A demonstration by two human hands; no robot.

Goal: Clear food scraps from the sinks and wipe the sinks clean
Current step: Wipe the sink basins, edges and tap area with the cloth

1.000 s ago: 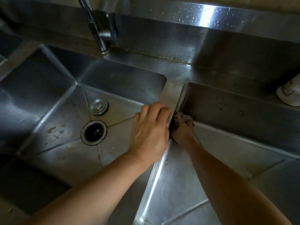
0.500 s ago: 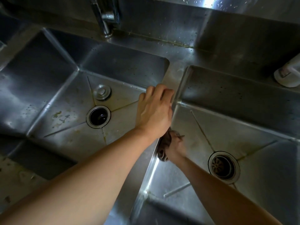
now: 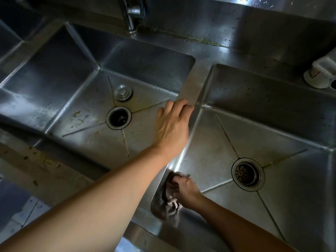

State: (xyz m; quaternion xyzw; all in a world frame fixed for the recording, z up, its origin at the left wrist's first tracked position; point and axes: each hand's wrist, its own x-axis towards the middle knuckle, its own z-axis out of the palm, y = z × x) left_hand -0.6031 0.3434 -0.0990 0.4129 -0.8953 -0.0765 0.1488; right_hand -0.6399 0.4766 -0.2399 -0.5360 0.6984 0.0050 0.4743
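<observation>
Left hand is resting flat on the divider between the two sinks, fingers straight and close together, gripping nothing. Right hand is lying low in the right sink, fingers curled round a dark cloth and pressing it against the sink's wall, just below the left wrist. Right drain, with its strainer in, is sitting right of this hand. Left sink is lying left of the left hand; its open drain and a loose stopper beyond it are both apart from the fingers. Yellowish scraps are showing on that sink's floor, farther left. Faucet is standing well beyond both hands.
</observation>
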